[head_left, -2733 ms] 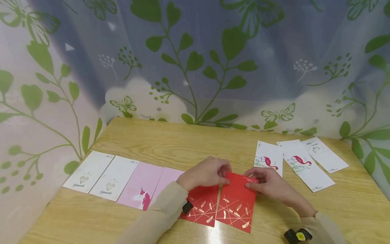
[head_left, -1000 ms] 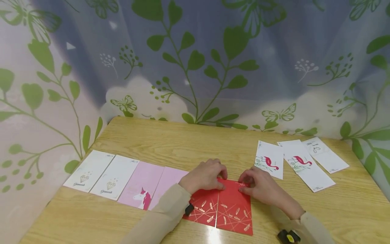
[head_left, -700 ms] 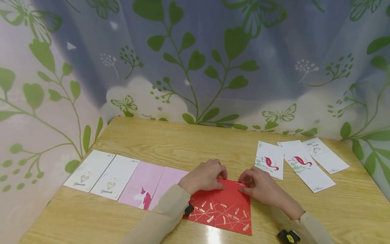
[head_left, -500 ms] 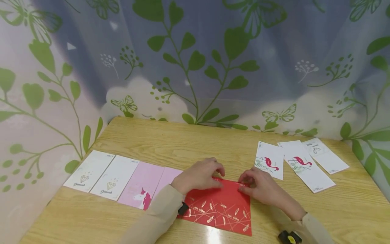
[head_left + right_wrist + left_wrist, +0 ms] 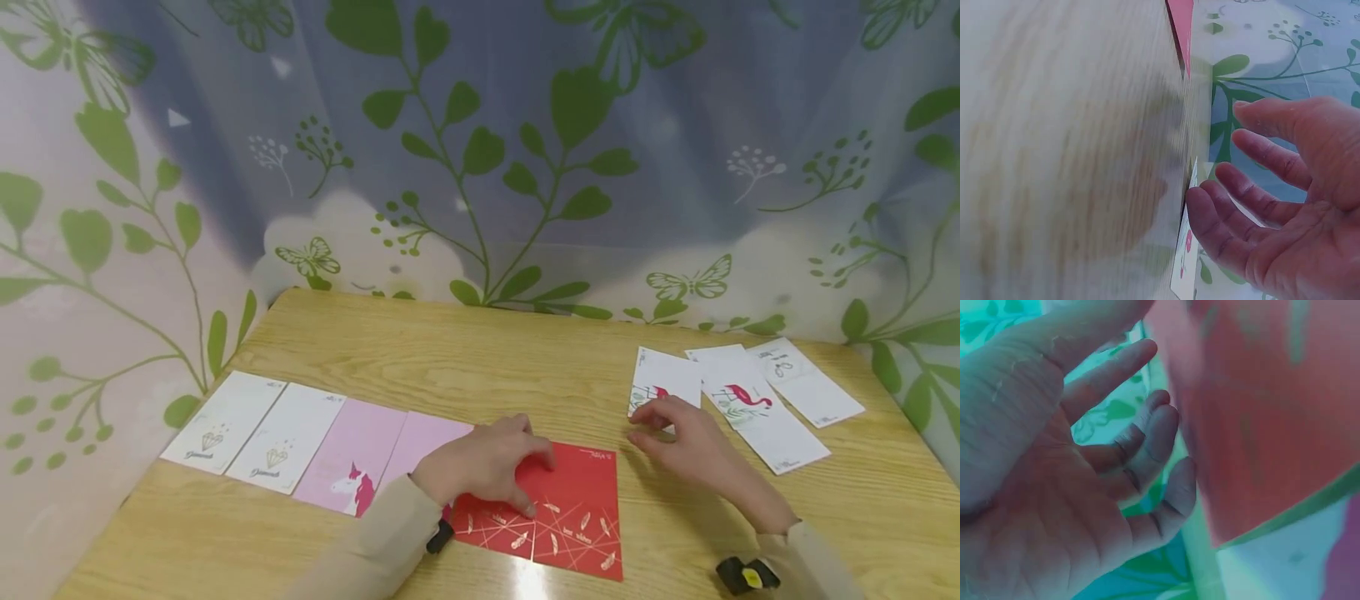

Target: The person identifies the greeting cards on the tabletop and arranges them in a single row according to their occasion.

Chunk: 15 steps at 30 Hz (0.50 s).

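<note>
A: Where does the left hand (image 5: 480,467) sit?

B: On the red cards (image 5: 558,508), at about 6 o'clock on the wooden table (image 5: 465,350). Its fingers are relaxed and lie lightly on the left red card; they curl round nothing. The two red cards lie flat, side by side and touching.

A: And the right hand (image 5: 678,433)?

B: It is out toward 3 o'clock, fingertips at the near edge of the nearer flamingo card (image 5: 663,379). The right wrist view shows the fingers (image 5: 1241,200) loose and spread, gripping nothing; whether they already touch the card I cannot tell.

A: How would that card handle?

B: I judge it light, thin and fairly stiff, with a smooth face. Lying flat on smooth wood, it gives little to grab from above. Best to slide it by a fingertip, or lift a corner or short edge and pinch there. It could crease if bent hard.

A: What else lies around?

B: A second flamingo card (image 5: 753,408) and a white card (image 5: 806,387) farther right, slightly overlapping. At 9 o'clock, two diamond cards (image 5: 255,425) and two pink cards (image 5: 375,454) lie in a row
</note>
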### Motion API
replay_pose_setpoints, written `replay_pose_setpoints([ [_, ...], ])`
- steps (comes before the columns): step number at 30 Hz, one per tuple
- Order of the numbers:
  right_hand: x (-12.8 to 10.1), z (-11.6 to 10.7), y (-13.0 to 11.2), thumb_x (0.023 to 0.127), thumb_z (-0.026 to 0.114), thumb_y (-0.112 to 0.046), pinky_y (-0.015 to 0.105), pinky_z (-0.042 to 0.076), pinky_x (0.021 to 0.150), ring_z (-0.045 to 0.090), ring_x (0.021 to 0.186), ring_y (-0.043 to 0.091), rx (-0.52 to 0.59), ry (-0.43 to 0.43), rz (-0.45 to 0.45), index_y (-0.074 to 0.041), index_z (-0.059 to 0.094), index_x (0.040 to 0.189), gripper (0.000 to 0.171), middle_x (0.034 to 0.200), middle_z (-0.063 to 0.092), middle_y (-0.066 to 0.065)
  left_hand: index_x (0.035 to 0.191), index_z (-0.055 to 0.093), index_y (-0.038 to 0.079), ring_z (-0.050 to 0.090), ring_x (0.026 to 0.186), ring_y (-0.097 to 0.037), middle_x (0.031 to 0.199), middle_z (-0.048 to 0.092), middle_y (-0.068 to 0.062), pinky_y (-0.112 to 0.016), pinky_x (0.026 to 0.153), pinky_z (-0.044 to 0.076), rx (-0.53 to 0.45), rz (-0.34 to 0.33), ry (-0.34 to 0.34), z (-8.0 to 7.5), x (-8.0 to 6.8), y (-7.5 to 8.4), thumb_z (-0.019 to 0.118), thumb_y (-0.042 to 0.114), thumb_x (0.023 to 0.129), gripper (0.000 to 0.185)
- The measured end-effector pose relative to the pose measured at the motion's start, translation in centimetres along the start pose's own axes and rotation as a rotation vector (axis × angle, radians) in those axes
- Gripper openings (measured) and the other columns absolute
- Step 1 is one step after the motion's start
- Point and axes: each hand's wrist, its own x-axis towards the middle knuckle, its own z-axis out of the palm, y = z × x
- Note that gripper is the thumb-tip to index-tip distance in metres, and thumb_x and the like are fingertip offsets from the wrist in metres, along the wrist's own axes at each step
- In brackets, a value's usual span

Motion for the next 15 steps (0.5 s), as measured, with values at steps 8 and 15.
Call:
replay_pose_setpoints([
  [8, -0.4, 0.6, -0.4, 0.087, 0.081, -0.017, 0.028, 0.055, 0.076, 0.064, 0.087, 0.011, 0.04, -0.091, -0.049, -0.015, 0.073, 0.1, 0.016, 0.097, 0.071, -0.005, 0.122, 0.066, 0.036, 0.049, 0.107, -0.012, 0.118, 0.051, 0.004, -0.026, 0.088, 0.049, -0.016, -0.055, 0.001, 0.6, 0.4, 0.0, 0.089, 0.037, 0.079, 0.049],
  [15, -0.7, 1.9, -2.4, 0.084, 0.084, -0.034, 0.029, 0.051, 0.078, 0.054, 0.089, 0.007, -0.038, -0.253, -0.112, -0.022, 0.074, 0.106, 0.027, 0.099, 0.063, -0.009, 0.122, 0.066, 0.037, 0.051, 0.106, -0.012, 0.118, 0.05, 0.005, -0.029, 0.09, 0.047, 0.017, -0.066, 0.009, 0.3, 0.2, 0.1, 0.087, 0.04, 0.08, 0.046],
])
